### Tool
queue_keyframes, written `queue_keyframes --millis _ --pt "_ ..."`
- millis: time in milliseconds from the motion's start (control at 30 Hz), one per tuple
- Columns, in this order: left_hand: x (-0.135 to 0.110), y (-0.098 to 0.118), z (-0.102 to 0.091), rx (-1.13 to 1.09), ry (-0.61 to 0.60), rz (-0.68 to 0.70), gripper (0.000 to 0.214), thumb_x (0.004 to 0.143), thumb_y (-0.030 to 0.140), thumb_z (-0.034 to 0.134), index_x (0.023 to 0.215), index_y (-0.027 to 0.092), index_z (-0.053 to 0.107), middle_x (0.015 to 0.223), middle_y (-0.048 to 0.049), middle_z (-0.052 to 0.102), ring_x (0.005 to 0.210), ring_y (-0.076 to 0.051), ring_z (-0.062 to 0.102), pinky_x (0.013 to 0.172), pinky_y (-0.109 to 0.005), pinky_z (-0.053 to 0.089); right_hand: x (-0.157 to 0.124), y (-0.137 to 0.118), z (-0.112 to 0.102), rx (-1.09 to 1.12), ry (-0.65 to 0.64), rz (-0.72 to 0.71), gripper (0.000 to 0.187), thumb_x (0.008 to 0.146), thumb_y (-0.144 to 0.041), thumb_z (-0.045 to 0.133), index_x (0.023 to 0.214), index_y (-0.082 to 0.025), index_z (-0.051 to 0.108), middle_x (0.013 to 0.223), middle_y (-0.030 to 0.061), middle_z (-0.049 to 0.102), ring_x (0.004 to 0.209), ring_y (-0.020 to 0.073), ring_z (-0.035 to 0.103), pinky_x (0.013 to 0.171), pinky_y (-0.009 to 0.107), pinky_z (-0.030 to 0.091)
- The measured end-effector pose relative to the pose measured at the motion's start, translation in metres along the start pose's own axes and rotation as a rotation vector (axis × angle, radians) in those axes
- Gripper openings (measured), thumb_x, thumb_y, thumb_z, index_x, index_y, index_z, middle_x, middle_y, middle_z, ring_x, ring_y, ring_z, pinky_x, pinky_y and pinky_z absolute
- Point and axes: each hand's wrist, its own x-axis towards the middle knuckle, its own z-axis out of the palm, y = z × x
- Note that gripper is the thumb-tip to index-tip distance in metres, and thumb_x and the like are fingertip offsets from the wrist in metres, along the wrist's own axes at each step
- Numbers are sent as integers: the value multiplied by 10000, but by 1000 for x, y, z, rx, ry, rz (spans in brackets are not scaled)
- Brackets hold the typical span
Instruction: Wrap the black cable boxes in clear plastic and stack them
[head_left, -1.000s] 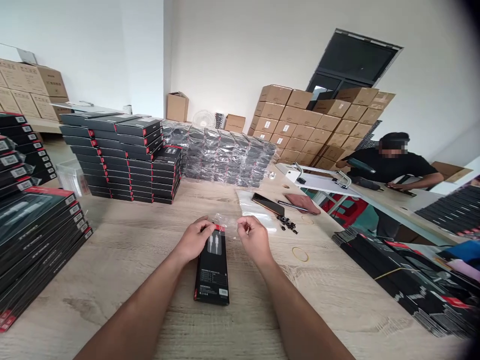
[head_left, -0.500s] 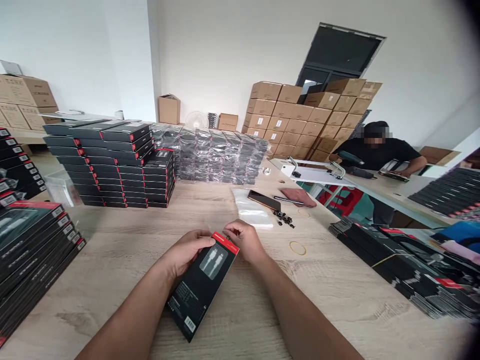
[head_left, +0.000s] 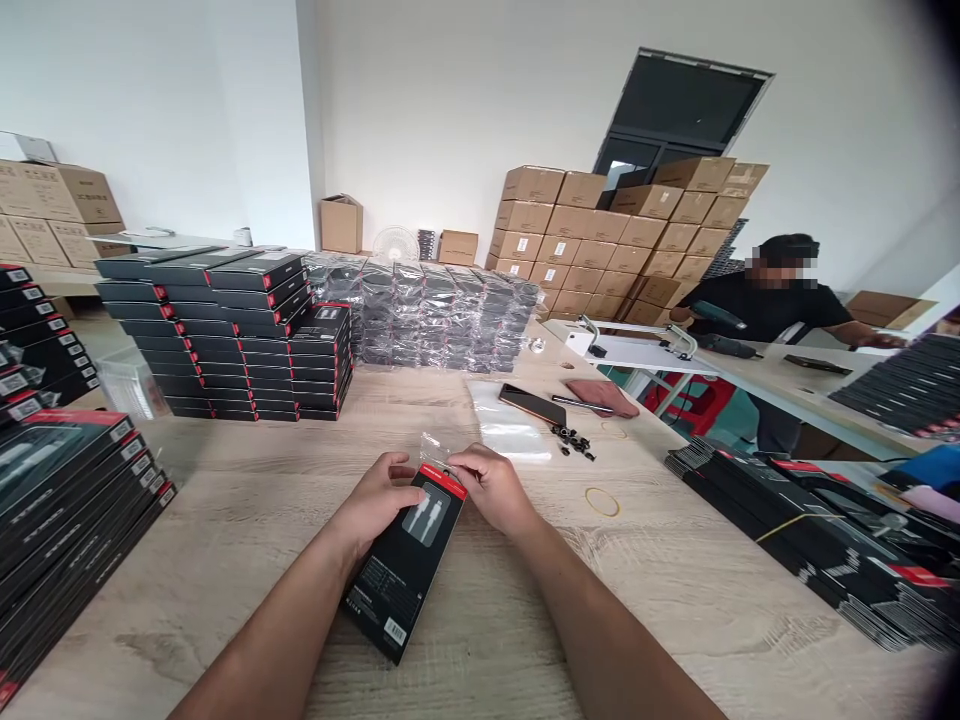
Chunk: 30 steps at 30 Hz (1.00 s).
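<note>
A black cable box (head_left: 401, 565) with a red top band and a picture of white cable plugs slants over the table in front of me. My left hand (head_left: 384, 498) grips its upper left side, the thumb lying on the front. At the red top end, my right hand (head_left: 491, 485) is closed, with its fingertips pinched against the top edge. What is between those fingertips is too small to make out. A clear plastic piece (head_left: 433, 447) sticks up beyond the box's top, by both hands' fingers.
Stacked black boxes (head_left: 247, 345) stand at the left, with plastic-wrapped boxes (head_left: 427, 315) behind. Clear bags (head_left: 510, 435), a phone (head_left: 532, 404), small black parts (head_left: 574, 442) and a rubber band (head_left: 602, 501) lie right of centre. Banded flat boxes (head_left: 810, 540) lie far right; a co-worker (head_left: 765, 300) sits beyond.
The box has turned slightly more upright, and the clear piece now shows above its top. My left thumb has slid further onto the front. The co-worker's arm has reached out sideways.
</note>
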Motion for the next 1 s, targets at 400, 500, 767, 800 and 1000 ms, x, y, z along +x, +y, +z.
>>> queue_keyframes --millis 400,500,767,800,1000 --pt "5 -5 4 112 -69 244 512 709 130 630 1216 167 572 1167 -83 661 1097 -219 599 931 -326 462 -1 -4 1 -132 9 -67 369 816 -60 462 1058 -252 662 945 45 590 810 162 605 760 308 517" --pt "5 -5 4 97 20 224 579 710 115 636 1271 137 494 1174 -133 649 1132 -219 580 942 -341 457 -1 -4 2 -168 16 -38 350 803 -53 461 1026 -237 657 938 40 585 771 150 601 742 289 512" --pt "4 -2 2 291 -6 245 357 752 189 592 1100 156 661 1097 -78 696 962 -218 653 886 -330 480 1 -7 2 -309 22 275 138 794 -199 553 907 -203 630 865 38 627 633 141 571 643 277 465" --pt "3 -2 2 293 24 238 357 738 191 608 1087 152 671 1105 -79 694 976 -221 649 893 -326 476 1 -6 2 -318 -3 335 87 789 -220 561 844 -204 626 799 27 634 623 147 569 615 272 449" --pt "-1 4 4 167 30 83 401 732 233 640 1120 134 660 908 -69 739 859 -214 673 803 -319 506 -1 5 3 -154 3 431 129 773 -228 531 652 -217 573 640 -10 638 596 150 581 567 257 415"
